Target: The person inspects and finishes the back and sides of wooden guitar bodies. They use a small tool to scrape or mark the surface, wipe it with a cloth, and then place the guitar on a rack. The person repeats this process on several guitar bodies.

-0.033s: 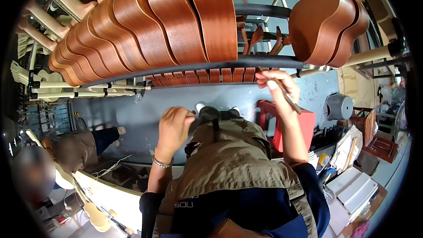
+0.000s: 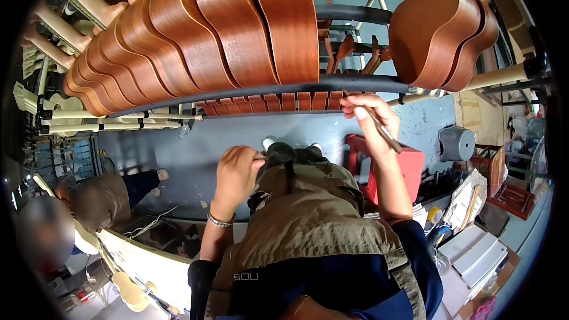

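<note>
Two hands of the person are raised in front of a rack of brown guitar bodies (image 2: 237, 41) that hang side by side on a black padded bar (image 2: 267, 92). The right hand (image 2: 370, 115) is up at the bar, just under the bodies, and its fingers (image 2: 361, 112) are clamped on a thin brush-like tool (image 2: 385, 133) that slants down to the right. The left hand (image 2: 236, 175) is lower, near the chest, with the fingers curled together on the edge of the olive apron (image 2: 308, 219); whether they pinch something small cannot be told. A silver bracelet (image 2: 219, 220) sits on the left wrist. Behind the right forearm stands a red stool (image 2: 397, 166) on the grey floor (image 2: 195, 154), and another person (image 2: 112, 195) crouches at the left
</note>
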The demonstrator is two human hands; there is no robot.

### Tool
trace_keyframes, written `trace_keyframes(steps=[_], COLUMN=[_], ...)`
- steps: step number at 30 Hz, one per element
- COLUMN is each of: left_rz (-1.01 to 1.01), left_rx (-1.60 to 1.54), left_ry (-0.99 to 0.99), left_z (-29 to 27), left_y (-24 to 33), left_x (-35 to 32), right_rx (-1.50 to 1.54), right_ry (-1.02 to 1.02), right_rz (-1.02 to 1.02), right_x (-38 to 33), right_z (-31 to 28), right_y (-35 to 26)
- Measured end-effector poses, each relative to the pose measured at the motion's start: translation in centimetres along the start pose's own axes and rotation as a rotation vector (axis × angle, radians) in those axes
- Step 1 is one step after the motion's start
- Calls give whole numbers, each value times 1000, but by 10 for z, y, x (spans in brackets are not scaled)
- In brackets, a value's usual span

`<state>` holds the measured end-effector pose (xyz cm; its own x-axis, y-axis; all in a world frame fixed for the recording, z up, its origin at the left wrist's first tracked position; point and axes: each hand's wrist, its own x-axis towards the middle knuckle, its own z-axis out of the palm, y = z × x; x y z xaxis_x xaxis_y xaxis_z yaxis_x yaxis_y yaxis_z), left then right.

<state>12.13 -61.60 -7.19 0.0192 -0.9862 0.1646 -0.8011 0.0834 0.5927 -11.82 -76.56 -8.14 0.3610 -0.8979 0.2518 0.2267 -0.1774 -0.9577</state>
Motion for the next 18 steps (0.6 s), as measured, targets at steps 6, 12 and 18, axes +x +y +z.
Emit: trace_keyframes(steps=[6,12,18], left_rz=[-89,-110,-111], left_rx=[-152,-279,-343], left_ry=[-30,-149,-115], left_z=[47,74,86], left_y=[-2,2,-2], left_x=[-10,-13,-14], right_rx=[-76,-372,-361], right_ry=[127,123,114], right_rz=[16,-124,-244], right_x=[10,14,24], right_z=[19,19,22], right_y=[26,34,47])
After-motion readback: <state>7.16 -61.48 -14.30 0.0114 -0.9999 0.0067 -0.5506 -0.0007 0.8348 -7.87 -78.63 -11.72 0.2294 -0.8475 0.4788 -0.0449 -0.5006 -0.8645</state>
